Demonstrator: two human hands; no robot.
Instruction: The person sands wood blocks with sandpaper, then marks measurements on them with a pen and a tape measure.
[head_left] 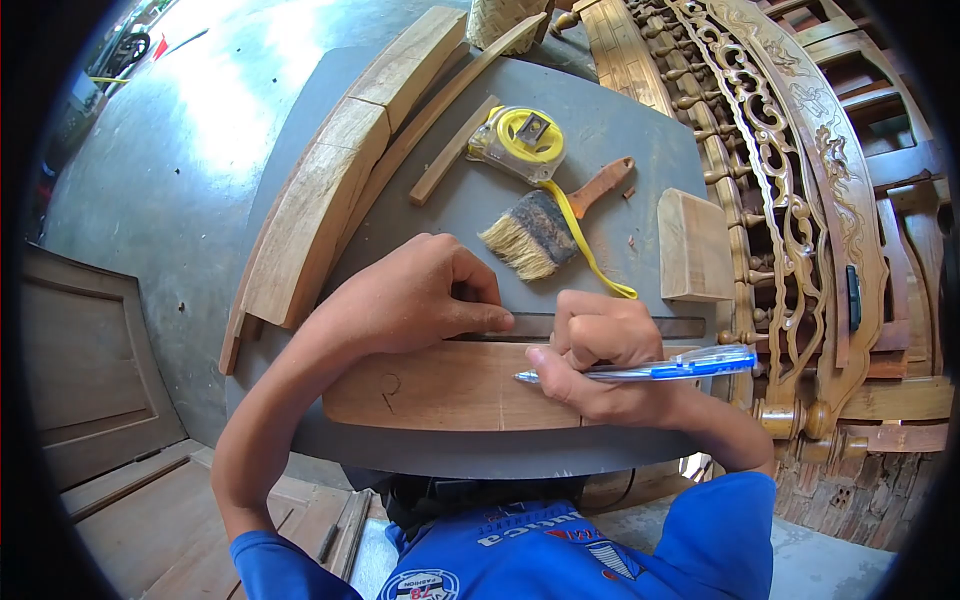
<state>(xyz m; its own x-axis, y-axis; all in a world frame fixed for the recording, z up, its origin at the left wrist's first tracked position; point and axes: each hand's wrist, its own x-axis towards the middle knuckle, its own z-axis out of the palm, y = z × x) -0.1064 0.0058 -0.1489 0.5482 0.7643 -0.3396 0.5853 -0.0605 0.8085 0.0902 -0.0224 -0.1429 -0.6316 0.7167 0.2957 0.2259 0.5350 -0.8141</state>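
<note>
My right hand (610, 345) is closed around a clear ballpoint pen (690, 366) with a blue inside. Its tip points left, at the face of a curved wooden board (460, 395) marked with a pencilled letter P and thin lines across it. My left hand (425, 290) is curled, with thumb and forefinger pinched at a flat dark strip (580, 326) along the board's far edge. Its other fingers are partly hidden. Beyond the hands, a wide paintbrush (540, 235) lies under the yellow blade of a tape measure (520, 142).
Long curved timber pieces (330, 190) lie along the left of the grey tabletop (420, 452). On the right is a wooden block (694, 246). Carved, varnished furniture parts (800, 180) stand past the right edge. A panelled wooden door (95, 350) is at lower left.
</note>
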